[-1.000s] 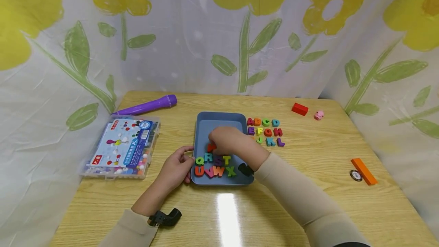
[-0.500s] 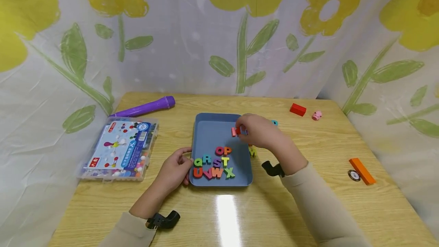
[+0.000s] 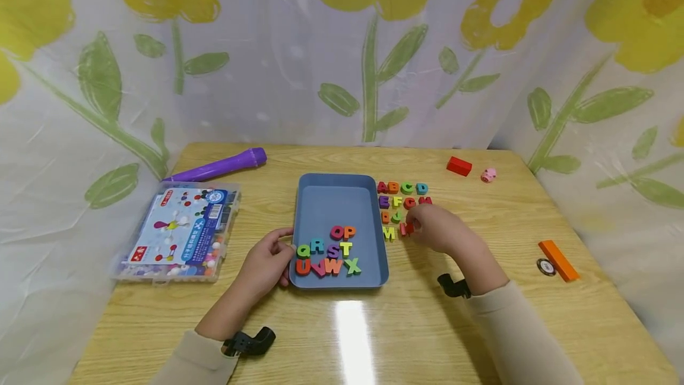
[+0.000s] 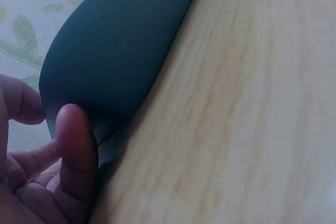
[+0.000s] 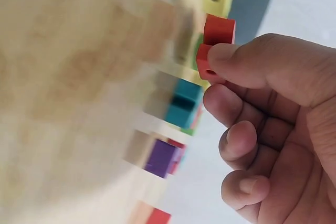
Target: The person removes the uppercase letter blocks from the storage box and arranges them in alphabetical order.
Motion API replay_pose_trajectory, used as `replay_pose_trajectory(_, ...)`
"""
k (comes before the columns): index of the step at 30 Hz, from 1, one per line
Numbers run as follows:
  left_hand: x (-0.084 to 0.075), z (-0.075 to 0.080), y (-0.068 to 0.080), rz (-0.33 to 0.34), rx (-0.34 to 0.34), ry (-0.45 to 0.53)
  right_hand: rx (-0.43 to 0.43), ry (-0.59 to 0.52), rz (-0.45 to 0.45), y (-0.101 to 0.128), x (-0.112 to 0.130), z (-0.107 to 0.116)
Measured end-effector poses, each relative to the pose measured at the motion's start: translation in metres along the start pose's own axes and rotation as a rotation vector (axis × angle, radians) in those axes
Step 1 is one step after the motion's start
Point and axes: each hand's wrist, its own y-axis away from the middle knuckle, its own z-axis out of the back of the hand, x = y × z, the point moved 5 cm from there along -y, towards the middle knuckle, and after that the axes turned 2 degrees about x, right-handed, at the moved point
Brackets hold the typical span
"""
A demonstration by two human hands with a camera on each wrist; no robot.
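My right hand [image 3: 439, 232] pinches a red letter N [image 3: 404, 229] between thumb and fingertips, just right of a yellow letter M [image 3: 389, 233]. In the right wrist view the red letter [image 5: 219, 30] sits at the thumb tip. Beyond it, rows of toy letters, including an orange B [image 3: 393, 188] and a yellow F [image 3: 397, 201], lie on the table; the hand covers part of them. My left hand [image 3: 265, 263] holds the left side of a blue-grey tray [image 3: 336, 201], its thumb [image 4: 72, 129] against the outer wall. Several letters, such as a green X [image 3: 352, 266], lie in the tray.
A clear plastic case [image 3: 179, 230] with a printed sheet stands left, below a purple toy microphone [image 3: 219, 166]. Toward the right are a red block [image 3: 459, 166], a pink pig figure [image 3: 488, 175], an orange bar [image 3: 559, 260] and a round chip [image 3: 546, 267]. A flowered curtain borders the table.
My right hand has lifted the red N out of the tray and carried it right, down beside the yellow M. The left hand has stayed at the tray's side.
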Motion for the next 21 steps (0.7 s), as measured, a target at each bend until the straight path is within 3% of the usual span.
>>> replay_pose_trajectory(7, -0.001, 0.001, 0.001, 0.009, 0.001, 0.001, -0.007, 0.018, 0.001, -0.002, 0.001, -0.011)
replay_pose_trajectory(13, -0.001, 0.001, 0.001, 0.009, -0.001, -0.006, -0.002, 0.057, 0.002, -0.002, 0.011, -0.005)
replay_pose_trajectory(16, 0.0, 0.0, 0.0, 0.011, -0.003, -0.006, -0.004, 0.091, -0.001, -0.003, 0.028, 0.007)
replay_pose_trajectory(21, 0.0, 0.0, 0.0, 0.008, 0.001, 0.007, -0.017, 0.14, 0.066, -0.014, 0.081, 0.024)
